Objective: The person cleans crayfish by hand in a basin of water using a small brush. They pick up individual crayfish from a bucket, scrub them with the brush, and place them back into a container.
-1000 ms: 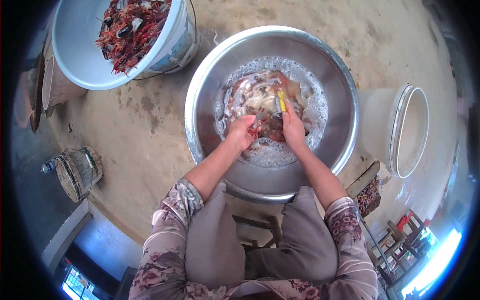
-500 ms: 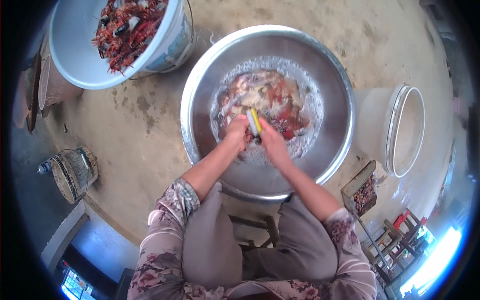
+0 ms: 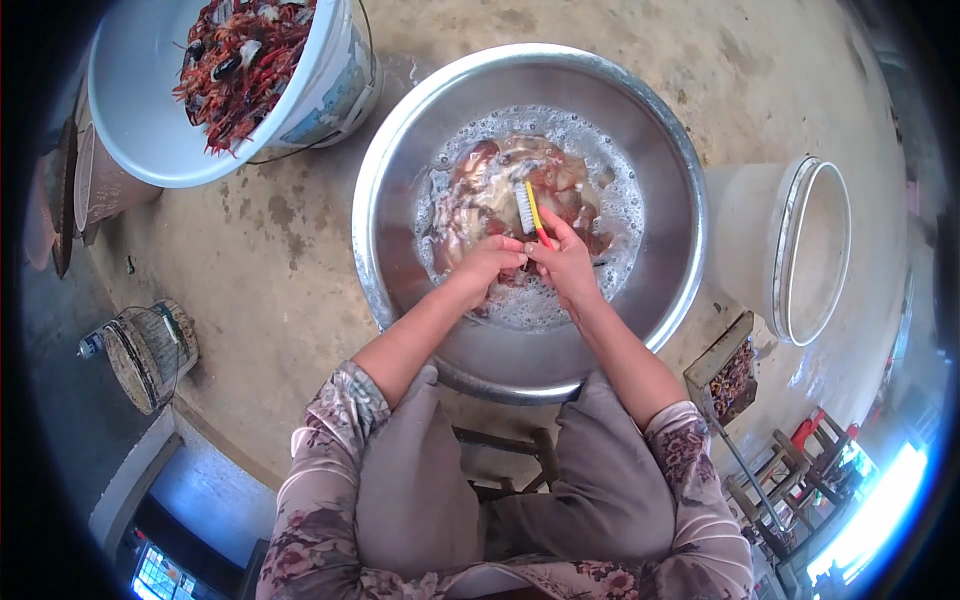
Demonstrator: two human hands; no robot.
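Note:
My right hand [image 3: 564, 262] grips a brush [image 3: 530, 208] with white bristles, a yellow head and a red handle, its head pointing away from me. Close against it, my left hand [image 3: 488, 266] has its fingers pinched together; what lies in them is hidden. Both hands are over the near part of a wide steel basin [image 3: 400, 190] in front of my knees. Foamy water [image 3: 610, 190] fills its bottom, with reddish and pale crayfish [image 3: 560, 170] lying blurred beneath the surface.
At the far left, a light blue tub [image 3: 130, 110] of red crayfish [image 3: 245, 70] sits on a white bucket [image 3: 345, 95]. Another white bucket [image 3: 740, 240] stands right of the basin. A dustpan [image 3: 725, 375] holding debris and wooden stools [image 3: 790, 465] are near right; a grimy pail [image 3: 150, 350] stands left.
The brush has turned so its bristles face left and its red handle shows. My right hand has shifted slightly right, and the fingertips of both hands have come together.

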